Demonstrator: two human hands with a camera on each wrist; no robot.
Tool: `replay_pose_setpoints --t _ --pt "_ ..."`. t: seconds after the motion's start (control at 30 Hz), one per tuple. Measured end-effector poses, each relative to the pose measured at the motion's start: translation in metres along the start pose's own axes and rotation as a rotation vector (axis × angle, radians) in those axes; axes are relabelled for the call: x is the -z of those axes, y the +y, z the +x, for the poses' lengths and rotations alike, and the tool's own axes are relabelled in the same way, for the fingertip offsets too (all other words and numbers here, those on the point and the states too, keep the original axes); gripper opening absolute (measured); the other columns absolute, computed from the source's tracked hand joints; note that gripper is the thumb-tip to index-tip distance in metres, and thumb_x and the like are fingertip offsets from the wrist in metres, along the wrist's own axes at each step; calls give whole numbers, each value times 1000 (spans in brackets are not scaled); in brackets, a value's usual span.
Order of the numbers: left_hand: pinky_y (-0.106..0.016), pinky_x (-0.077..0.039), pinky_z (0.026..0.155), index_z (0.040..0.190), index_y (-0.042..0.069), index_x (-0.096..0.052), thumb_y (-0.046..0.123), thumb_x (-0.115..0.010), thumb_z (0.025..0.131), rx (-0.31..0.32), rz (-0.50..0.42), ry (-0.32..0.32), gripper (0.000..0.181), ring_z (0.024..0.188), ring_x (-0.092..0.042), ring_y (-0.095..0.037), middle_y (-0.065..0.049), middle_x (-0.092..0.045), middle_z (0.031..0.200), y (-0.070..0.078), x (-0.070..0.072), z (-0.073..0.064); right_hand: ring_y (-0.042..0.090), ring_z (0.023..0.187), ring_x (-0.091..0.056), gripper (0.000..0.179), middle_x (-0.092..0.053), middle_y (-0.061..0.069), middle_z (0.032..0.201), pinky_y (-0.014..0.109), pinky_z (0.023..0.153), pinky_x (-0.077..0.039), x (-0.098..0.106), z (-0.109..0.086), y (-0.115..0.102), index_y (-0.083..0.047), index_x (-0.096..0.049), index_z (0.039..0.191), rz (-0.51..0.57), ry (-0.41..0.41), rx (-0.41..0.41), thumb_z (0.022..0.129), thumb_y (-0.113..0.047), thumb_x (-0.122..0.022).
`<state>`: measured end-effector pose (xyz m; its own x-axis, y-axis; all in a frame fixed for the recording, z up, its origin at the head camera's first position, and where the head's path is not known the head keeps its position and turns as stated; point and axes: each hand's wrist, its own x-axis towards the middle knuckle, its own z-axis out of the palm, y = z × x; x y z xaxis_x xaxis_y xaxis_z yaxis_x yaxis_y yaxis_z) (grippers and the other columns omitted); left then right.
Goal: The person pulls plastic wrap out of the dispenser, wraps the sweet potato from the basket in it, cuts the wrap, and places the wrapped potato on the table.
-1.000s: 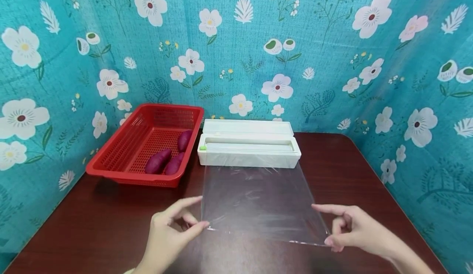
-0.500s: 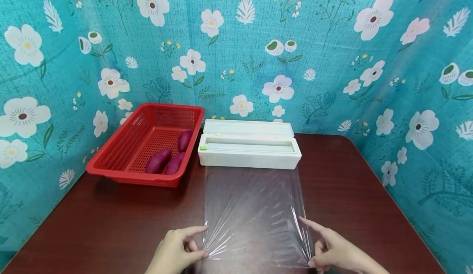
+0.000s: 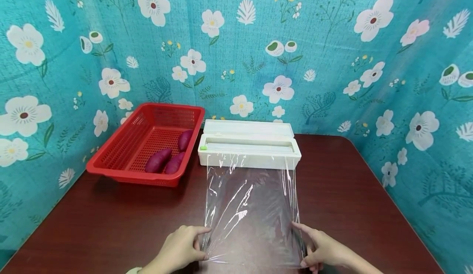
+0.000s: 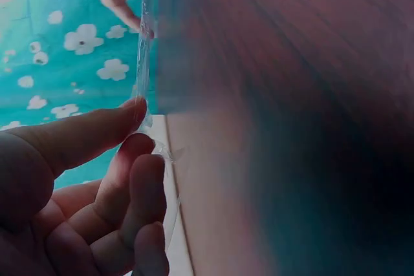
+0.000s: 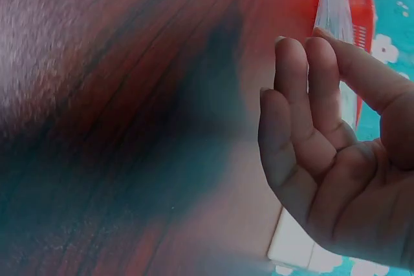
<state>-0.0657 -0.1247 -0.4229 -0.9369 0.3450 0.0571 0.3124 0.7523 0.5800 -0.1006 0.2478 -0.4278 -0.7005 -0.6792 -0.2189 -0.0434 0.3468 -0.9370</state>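
Observation:
A clear sheet of cling film stretches from a white dispenser box toward the near side of the table. My left hand pinches its near left corner, index finger extended along the side edge. At the near right corner my right hand pinches the film in the same way. In the left wrist view, thumb and finger grip a gathered strand of film. The right wrist view shows the film bunched at the thumb tip. The box lid stands raised behind it.
A red plastic basket stands left of the box, holding purple sweet potatoes. A green slider sits at the box's left end. Floral blue cloth hangs behind and beside the dark wooden table.
Both hands have come nearer the table's front edge, pulling the film longer; the right hand has also shifted left. The film now shows bright, taut creases up to the box front.

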Motion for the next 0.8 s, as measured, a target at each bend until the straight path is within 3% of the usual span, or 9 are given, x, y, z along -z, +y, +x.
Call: replay_pose_setpoints --t 0.2,0.47,0.8 --pt "-24 -36 45 104 8 -67 25 -81 57 0 40 -34 52 47 -40 4 22 -42 47 -7 -6 4 9 43 -54 88 -56 4 51 34 37 -46 -2 6 2 12 -14 135 -55 20 -54 67 3 -70" --pt "-25 -37 46 101 8 -68 27 -81 54 -13 88 -31 52 52 -40 2 21 -41 49 -10 -12 5 6 41 -53 86 -56 0 50 32 36 -46 -4 10 5 11 -18 134 -122 29 -55 65 5 -69" --pt "-28 -38 46 85 14 -64 28 -81 53 -10 90 -42 39 51 -42 2 20 -43 53 -20 -15 11 7 36 -51 83 -54 -4 48 25 30 -40 -2 16 11 9 -24 130 -213 33 -42 67 -9 -75"
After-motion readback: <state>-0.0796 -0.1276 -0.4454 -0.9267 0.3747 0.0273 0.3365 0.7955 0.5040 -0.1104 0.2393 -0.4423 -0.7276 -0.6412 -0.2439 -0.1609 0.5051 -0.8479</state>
